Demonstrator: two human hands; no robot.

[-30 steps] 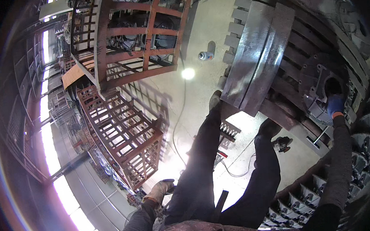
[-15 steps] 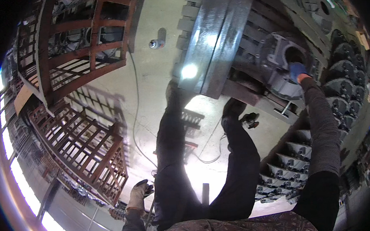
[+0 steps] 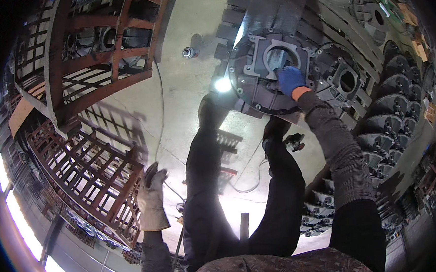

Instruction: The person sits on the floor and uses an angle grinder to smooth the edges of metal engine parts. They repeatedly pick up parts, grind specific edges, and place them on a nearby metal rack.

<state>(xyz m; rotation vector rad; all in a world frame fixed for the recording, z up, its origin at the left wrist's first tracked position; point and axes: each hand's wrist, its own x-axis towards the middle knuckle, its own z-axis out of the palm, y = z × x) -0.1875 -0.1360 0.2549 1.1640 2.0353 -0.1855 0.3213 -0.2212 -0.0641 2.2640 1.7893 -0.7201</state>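
Observation:
My right hand [image 3: 292, 81], in a blue glove with an orange cuff, grips a round grey metal housing casting [image 3: 245, 88] at the edge of its central hole. The casting is over the flat dark steel plates [image 3: 270, 7] ahead of my feet; whether it touches them I cannot tell. A second housing casting [image 3: 334, 86] lies just to its right on the slatted stand. Out at the left, beside my left leg, my left hand [image 3: 153, 201] wears a pale work glove. Its fingers are stretched out, with nothing in them.
Brown metal crates [image 3: 104, 87] stand at the left, the upper one holding castings. A spray can [image 3: 189, 53] is on the floor near a cable [image 3: 161, 109]. Rows of stacked castings [image 3: 396, 102] line the right side. A small dark object [image 3: 294, 142] lies by my right foot.
My right hand has moved left, bringing a housing casting from the right side over the steel plates. Another casting now shows at the right. My left hand has risen forward.

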